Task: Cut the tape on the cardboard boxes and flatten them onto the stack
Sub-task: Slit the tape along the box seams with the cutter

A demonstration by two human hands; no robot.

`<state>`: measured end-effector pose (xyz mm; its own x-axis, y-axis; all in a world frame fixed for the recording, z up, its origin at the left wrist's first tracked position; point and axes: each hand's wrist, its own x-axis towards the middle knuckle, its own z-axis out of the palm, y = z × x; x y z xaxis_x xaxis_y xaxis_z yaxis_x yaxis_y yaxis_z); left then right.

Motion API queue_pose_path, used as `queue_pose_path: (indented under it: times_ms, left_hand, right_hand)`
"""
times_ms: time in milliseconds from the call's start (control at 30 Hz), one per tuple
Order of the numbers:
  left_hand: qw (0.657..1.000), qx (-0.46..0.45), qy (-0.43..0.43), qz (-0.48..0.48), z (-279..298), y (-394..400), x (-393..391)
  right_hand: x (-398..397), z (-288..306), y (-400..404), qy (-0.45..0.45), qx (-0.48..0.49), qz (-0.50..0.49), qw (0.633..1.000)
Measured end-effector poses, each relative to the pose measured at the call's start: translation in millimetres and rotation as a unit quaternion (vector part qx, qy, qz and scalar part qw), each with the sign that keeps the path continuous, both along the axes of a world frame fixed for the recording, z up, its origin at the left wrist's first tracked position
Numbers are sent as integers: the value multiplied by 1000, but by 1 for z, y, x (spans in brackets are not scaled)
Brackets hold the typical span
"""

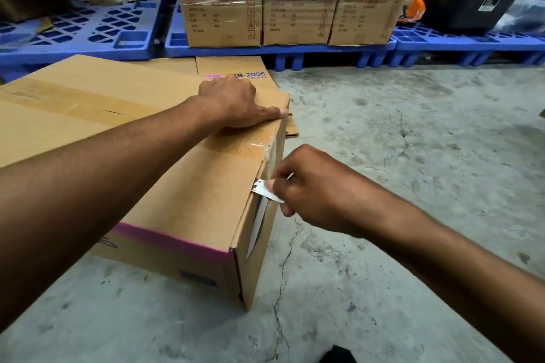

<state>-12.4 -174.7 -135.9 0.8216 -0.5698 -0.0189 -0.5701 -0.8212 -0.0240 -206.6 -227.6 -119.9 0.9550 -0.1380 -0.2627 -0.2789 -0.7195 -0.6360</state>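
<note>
Box: the large brown cardboard box with a pink stripe (pixel 165 174) is standing on the grey concrete floor (pixel 413 132), its taped top facing up and its end face turned toward the right hand, so the seam is within easy reach.
Tape: a strip of clear glossy packing tape (pixel 250 148) is running across the top of the box and folding over its far-right edge; it is holding the flaps shut.
Left hand: the left hand (pixel 236 102) is lying palm-down on top of the box near that taped edge, fingers spread and flat, gripping nothing; it is likely pressing down to keep the box from sliding under the cut.
Right hand: the right hand (pixel 306 188) is curling closed around a small silver blade (pixel 265 190), pinching it at the box's upper-right edge.
Blade: its tip is touching the edge just nearer the camera than the tape; whether it is already biting into cardboard is hard to tell.
Stack: flattened brown cardboard sheets (pixel 233 68) are lying on the floor just behind the box, ready to receive it.
Stage: cutting is under way, flattening not yet begun.
</note>
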Motion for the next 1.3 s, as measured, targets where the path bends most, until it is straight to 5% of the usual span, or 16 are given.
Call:
queue_pose_path:
  times_ms: [400, 567, 833, 1133, 1300]
  left_hand:
    - [985, -27, 148, -84, 13, 25, -20]
    - [992, -48, 111, -46, -1, 57, -6]
    - [993, -27, 115, 2, -10, 145, 19]
    - [994, -82, 52, 45, -28, 100, 55]
    - [995, -76, 41, 42, -29, 66, 73]
  right_hand:
    - [15, 4, -58, -7, 59, -155, 986]
    - [44, -9, -67, -95, 248, -283, 921]
    - [123, -24, -26, -169, 309, -323, 878]
    - [184, 16, -46, -210, 289, -297, 886]
    - [193, 21, -43, -202, 133, -231, 943]
